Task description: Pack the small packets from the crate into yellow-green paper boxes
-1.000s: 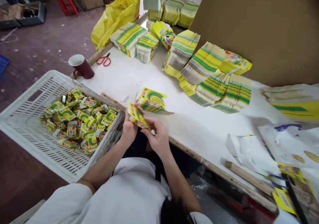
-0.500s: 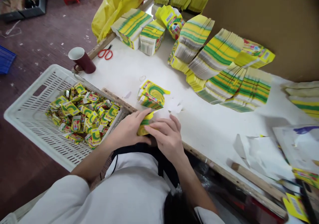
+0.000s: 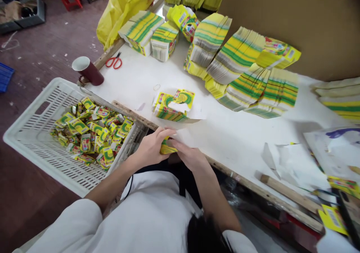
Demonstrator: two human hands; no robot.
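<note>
While the left hand is clasped around one end of a small yellow carton, the right hand pinches the other end, its fingers and thumb on the card. The carton is in front of the person's body, by the near edge of the tabletop, and a white flap shows above the right hand's fingers; the folds within the grip are mostly hidden.

Just beyond the hands, a short stack of flat cartons lies on the tabletop, with a loose yellow piece uppermost. To the left, a white plastic basket adjoins the tabletop, holding a heap of little yellow-and-green boxes.

Farther off, a dark red mug stands by the left edge, near red-handled scissors. Large striped bundles fill the far side, some piled on others, before a brown board. A yellow bag is at the far left corner, and a wooden strip lies at the right, beside white paper.
</note>
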